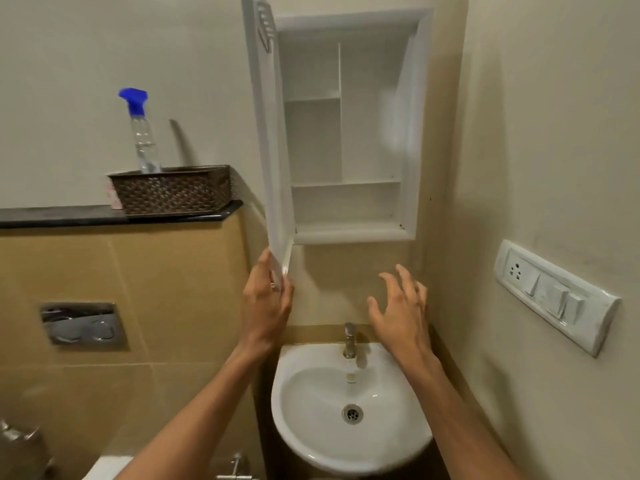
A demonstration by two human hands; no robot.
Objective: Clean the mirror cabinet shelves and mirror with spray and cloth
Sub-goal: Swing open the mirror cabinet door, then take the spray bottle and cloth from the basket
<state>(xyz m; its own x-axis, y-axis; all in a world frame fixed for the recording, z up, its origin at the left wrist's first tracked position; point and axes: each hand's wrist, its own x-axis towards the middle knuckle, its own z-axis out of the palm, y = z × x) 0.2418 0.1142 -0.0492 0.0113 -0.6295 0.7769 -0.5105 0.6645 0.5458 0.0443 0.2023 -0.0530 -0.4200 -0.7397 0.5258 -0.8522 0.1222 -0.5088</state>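
Head view: my left hand [266, 306] grips the cabinet door [273, 150] at its lower corner. My right hand [401, 313] hovers, fingers [408, 282] spread.

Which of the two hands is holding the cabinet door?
The left hand pinches the bottom corner of the open cabinet door. The right hand hangs spread above the sink, holding nothing.

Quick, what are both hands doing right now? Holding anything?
Left hand: grips the bottom corner of the open cabinet door.
Right hand: open, fingers spread, holding nothing.
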